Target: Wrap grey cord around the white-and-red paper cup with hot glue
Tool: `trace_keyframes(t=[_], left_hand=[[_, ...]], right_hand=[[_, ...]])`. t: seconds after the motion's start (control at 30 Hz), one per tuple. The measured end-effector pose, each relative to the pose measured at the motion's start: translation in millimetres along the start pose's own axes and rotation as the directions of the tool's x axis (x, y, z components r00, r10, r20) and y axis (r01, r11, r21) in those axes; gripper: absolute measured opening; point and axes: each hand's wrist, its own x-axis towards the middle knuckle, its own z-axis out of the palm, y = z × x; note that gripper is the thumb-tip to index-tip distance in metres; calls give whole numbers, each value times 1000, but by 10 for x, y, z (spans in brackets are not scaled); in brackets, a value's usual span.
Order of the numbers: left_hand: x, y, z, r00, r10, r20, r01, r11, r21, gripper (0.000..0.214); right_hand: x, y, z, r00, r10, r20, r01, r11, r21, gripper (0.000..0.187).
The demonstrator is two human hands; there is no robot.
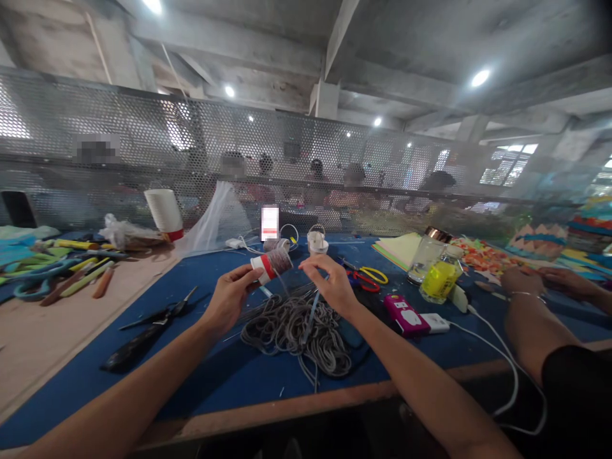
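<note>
Left grip [233, 288] holds a cord-wound cup [268, 266]

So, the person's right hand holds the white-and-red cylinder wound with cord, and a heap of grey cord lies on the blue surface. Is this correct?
Not the hand: the head view shows the left hand holding the white-and-red cylinder, with the right hand apart from it. The heap of grey cord does lie on the blue surface.

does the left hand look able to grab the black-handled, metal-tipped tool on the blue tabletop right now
Probably not straight away: the left hand is gripping a white-and-red cylinder wound with greyish cord. The black-handled tool itself lies nearby with nothing seen on top of it.
</note>
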Motion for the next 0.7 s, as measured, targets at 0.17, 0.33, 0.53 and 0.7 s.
trace_keyframes(t=[0.17,0.33,0.53,0.7], left_hand=[[35,-46,-46,999,33,-10,-33,999,1,28],[72,-90,-73,1000,21,-3,-21,1000,-20,28],[59,-89,-52,1000,26,5,-26,999,-22,27],[43,-76,-43,1000,25,2,-25,999,-28,24]], right_hand=[[83,385,-217,965,186,-187,-244,899,-363,20],[33,638,-354,875,482,-48,-306,473,-826,31],[-72,734,-405,819,574,3,-256,370,-893,41],[-85,799,-419,797,604,6,-240,327,-914,33]])
